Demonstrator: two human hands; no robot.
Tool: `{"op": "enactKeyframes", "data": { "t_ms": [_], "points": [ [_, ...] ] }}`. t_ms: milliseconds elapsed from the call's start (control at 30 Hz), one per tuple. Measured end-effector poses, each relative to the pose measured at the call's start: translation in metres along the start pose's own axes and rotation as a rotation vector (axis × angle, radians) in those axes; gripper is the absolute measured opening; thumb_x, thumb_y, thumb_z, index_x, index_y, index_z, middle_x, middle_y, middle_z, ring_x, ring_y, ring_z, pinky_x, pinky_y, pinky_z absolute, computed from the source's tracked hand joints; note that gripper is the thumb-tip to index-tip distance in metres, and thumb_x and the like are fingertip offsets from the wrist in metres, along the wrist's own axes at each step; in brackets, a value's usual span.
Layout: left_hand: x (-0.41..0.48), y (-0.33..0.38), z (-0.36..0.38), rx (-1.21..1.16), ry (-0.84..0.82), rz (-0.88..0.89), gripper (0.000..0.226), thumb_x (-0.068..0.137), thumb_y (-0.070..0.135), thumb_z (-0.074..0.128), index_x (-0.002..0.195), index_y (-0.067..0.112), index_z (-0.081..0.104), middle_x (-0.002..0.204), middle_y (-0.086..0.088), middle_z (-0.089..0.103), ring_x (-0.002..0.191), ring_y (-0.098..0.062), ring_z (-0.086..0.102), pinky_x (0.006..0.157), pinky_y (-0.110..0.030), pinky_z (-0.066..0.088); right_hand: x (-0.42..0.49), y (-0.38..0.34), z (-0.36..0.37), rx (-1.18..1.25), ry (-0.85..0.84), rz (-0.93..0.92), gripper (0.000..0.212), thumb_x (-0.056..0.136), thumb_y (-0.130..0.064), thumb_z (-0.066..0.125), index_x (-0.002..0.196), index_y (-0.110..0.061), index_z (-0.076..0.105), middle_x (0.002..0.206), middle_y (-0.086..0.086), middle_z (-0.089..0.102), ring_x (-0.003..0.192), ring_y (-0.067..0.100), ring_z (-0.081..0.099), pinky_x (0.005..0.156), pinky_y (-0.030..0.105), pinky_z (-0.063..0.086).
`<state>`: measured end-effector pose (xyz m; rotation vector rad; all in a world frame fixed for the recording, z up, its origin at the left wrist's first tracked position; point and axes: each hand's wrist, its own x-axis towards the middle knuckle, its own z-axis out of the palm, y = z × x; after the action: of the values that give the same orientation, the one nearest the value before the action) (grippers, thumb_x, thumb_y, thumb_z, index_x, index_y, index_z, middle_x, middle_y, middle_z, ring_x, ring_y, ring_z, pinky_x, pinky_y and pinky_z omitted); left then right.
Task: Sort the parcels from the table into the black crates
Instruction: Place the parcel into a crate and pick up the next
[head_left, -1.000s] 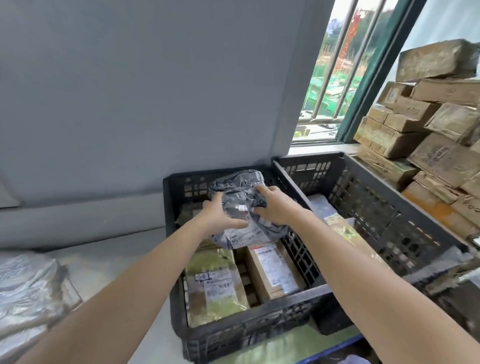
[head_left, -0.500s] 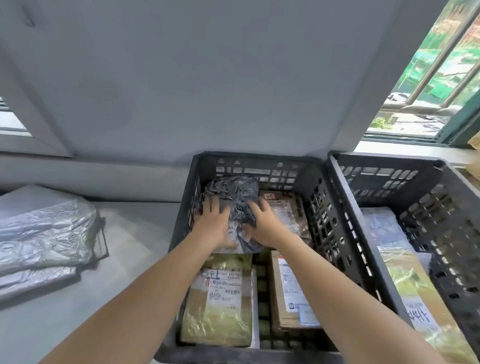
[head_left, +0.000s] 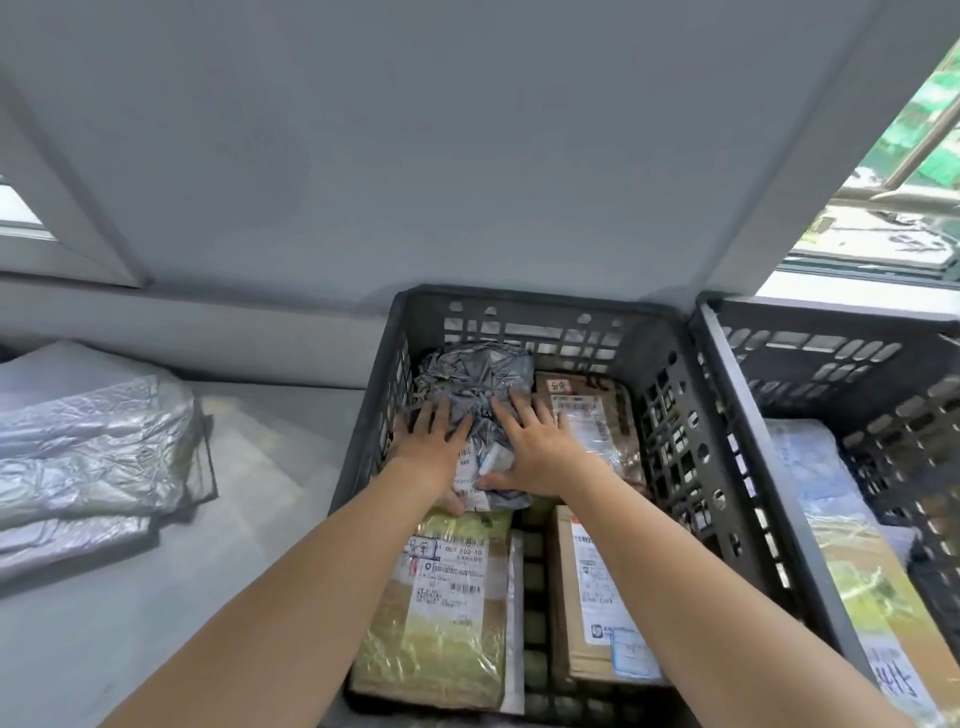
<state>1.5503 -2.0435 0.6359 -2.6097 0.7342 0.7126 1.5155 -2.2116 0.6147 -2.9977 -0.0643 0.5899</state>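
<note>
Grey parcel (head_left: 475, 387) now lower in crate (head_left: 670, 395), both palms flat.

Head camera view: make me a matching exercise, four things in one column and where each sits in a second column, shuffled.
Things:
1. crumpled grey plastic mailer bag
2. green-wrapped parcel with white label
3. flat brown cardboard box
4. pile of silver plastic bags

Places:
A. left crate, near right
B. table, outside crates
C. left crate, far left, under both hands
D. left crate, near left

Pairs: 1-C, 2-D, 3-A, 4-B
</note>
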Motion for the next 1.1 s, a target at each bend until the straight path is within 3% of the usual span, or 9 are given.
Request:
{"op": "enactKeyframes", "data": {
  "t_ms": [167,300,500,800,900,1100],
  "points": [
    [-0.02,-0.002,-0.016,0.01,0.083,0.022,0.132,0.07,0.073,0.069,0.156,0.021,-0.016,0.163,-0.017,-0.018,0.15,-0.038,-0.013,0.119,-0.061,0.006,-0.016,-0.001,-0.025,0.009,-0.025,0.013,0.119,0.071,-0.087,0.049,0.156,-0.032,-0.012,0.164,0.002,-0.014,0.15,0.035,-0.007,0.116,0.066,0.004],
    [-0.054,-0.007,-0.034,0.045,0.253,0.003,0.122,0.075,0.077,0.06,0.157,0.019,-0.009,0.164,-0.015,-0.012,0.15,-0.038,-0.012,0.119,-0.062,0.008,-0.039,0.013,-0.055,0.026,0.081,-0.02,0.1,0.085,-0.075,0.049,0.156,-0.033,-0.009,0.164,0.003,-0.014,0.151,0.034,-0.005,0.117,0.064,0.006],
    [-0.106,-0.029,-0.076,0.06,0.435,-0.126,0.111,0.082,0.079,0.046,0.158,0.019,-0.008,0.165,-0.012,-0.011,0.15,-0.036,-0.012,0.118,-0.061,0.006,-0.049,0.003,-0.122,0.028,0.253,-0.094,0.096,0.087,-0.071,0.049,0.156,-0.034,-0.008,0.165,0.001,-0.01,0.152,0.028,-0.002,0.119,0.059,0.007],
    [-0.186,-0.111,-0.065,-0.059,0.564,-0.328,0.105,0.083,0.078,0.045,0.157,0.025,-0.008,0.165,-0.007,-0.016,0.15,-0.034,-0.016,0.117,-0.06,0.003,-0.061,-0.116,-0.166,-0.064,0.375,-0.324,0.089,0.09,-0.071,0.043,0.156,-0.034,-0.003,0.165,-0.002,-0.01,0.151,0.028,0.0,0.117,0.061,0.012],
    [-0.218,-0.151,-0.041,-0.09,0.546,-0.388,0.104,0.084,0.08,0.039,0.156,0.026,-0.012,0.164,-0.006,-0.019,0.15,-0.032,-0.017,0.119,-0.059,0.001,-0.058,-0.169,-0.176,-0.099,0.377,-0.372,0.089,0.09,-0.073,0.04,0.156,-0.034,-0.005,0.165,-0.002,-0.013,0.151,0.026,0.0,0.118,0.06,0.011],
    [-0.29,-0.249,0.045,-0.188,0.542,-0.47,0.103,0.086,0.076,0.044,0.156,0.026,-0.013,0.163,-0.006,-0.021,0.15,-0.032,-0.019,0.118,-0.059,0.001,-0.051,-0.307,-0.16,-0.119,0.403,-0.434,0.091,0.088,-0.07,0.049,0.157,-0.034,0.0,0.165,-0.001,-0.006,0.151,0.021,0.003,0.118,0.056,0.011]
  ]
}}
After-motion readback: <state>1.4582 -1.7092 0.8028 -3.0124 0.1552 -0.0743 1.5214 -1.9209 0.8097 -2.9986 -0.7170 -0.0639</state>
